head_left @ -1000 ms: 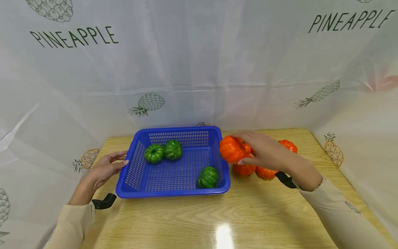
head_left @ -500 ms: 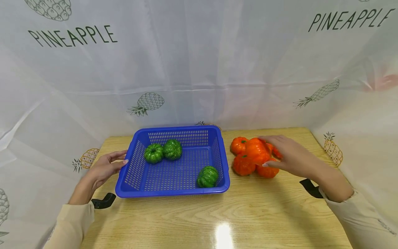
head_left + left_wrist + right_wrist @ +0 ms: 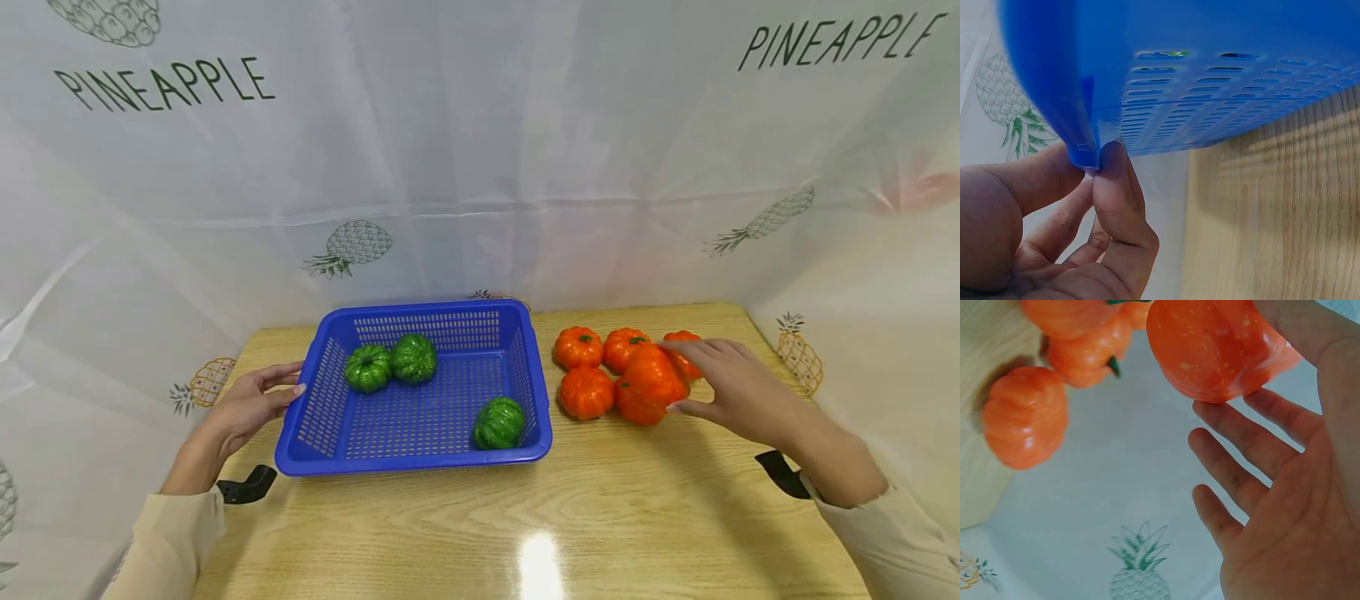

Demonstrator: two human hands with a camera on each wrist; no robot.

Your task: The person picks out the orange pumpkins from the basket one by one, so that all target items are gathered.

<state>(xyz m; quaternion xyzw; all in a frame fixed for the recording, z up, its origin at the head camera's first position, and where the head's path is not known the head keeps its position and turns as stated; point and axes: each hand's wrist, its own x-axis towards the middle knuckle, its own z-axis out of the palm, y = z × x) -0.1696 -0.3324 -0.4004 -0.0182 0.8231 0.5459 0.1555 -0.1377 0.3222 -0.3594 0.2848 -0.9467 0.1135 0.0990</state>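
Observation:
My left hand pinches the left rim of a blue plastic basket between thumb and fingers, and the left wrist view shows that rim up close. My right hand holds an orange pumpkin by thumb and fingertips, above other orange ones to the basket's right. Seen from the right wrist, the held pumpkin rests against the thumb and two fingertips, while the other fingers stand apart from it. Inside the basket lie green pumpkins: two touching at the back left, one at the front right.
Several orange pumpkins sit close together on the wooden table, one partly behind my right hand. A white curtain printed with pineapples stands behind the table and along its sides.
My right hand has carried the orange pumpkin rightward, from beside the basket's right rim to over the orange group. My left hand and the basket have stayed put.

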